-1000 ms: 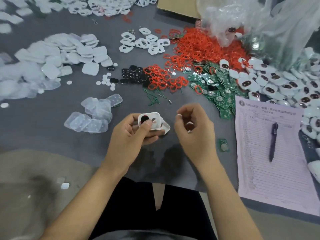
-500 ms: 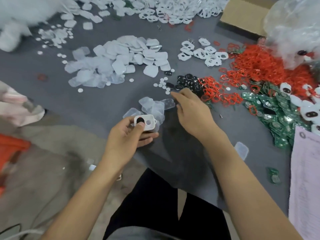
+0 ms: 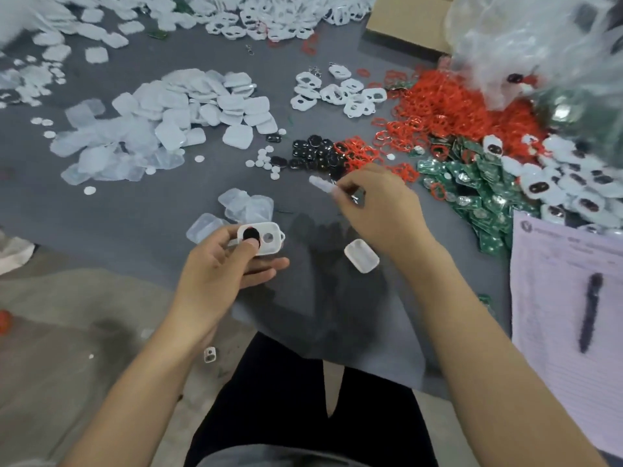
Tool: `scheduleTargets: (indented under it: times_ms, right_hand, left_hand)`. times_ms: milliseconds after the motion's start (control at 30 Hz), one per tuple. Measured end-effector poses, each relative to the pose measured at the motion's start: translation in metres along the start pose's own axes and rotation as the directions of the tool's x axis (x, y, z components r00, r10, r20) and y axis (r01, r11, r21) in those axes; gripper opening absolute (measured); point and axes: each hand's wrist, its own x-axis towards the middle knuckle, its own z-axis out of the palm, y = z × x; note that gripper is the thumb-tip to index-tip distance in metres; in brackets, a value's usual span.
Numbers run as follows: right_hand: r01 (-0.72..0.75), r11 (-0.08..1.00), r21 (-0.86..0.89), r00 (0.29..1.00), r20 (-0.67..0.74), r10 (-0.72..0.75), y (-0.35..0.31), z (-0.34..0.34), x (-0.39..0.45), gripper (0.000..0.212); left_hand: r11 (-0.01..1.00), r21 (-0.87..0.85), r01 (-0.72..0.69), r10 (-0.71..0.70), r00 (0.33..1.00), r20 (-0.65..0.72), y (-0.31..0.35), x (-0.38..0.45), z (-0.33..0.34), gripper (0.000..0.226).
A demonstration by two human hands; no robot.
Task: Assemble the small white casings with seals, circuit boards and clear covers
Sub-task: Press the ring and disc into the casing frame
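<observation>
right hand [image 3: 381, 210] lifted, pinching clear cover [image 3: 322, 185]; left hand [image 3: 219, 267] grips casing [image 3: 261, 237]

A grey surface [image 3: 141, 210] fills most of the view. At three to four o'clock a printed paper form [image 3: 569, 318] lies on it, and a dark pen [image 3: 590, 311] rests on the sheet, pointing roughly toward twelve. At one o'clock sits a brown cardboard box [image 3: 411, 21], just beside a crumpled clear plastic bag [image 3: 526, 38] at two o'clock. At eight o'clock the concrete floor [image 3: 67, 332] shows below the surface's edge, and at nine o'clock lies a bit of white cloth [image 3: 13, 254].
</observation>
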Motion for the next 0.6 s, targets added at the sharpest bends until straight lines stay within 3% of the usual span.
scheduleTargets:
  times_ms: [233, 467, 600]
  right_hand:
    - [-0.185, 0.982, 0.041, 0.971, -0.146, 0.189, 0.077, -0.070, -0.053, 0.019]
    - [-0.259, 0.966, -0.013, 0.963, -0.085, 0.257, 0.103, -0.078, -0.077, 0.037]
    - [-0.209, 0.977, 0.052, 0.973, -0.093, 0.213, 0.079, -0.060, -0.070, 0.020]
  left_hand:
    - [0.999, 0.019, -0.035, 0.031, 0.986, 0.164, -0.013, 0.005, 0.044, 0.019]
    - [0.997, 0.062, -0.043, 0.028, 0.974, 0.223, -0.023, 0.006, 0.072, 0.020]
    - [0.998, 0.046, -0.051, 0.039, 0.974, 0.224, -0.019, 0.005, 0.070, 0.019]
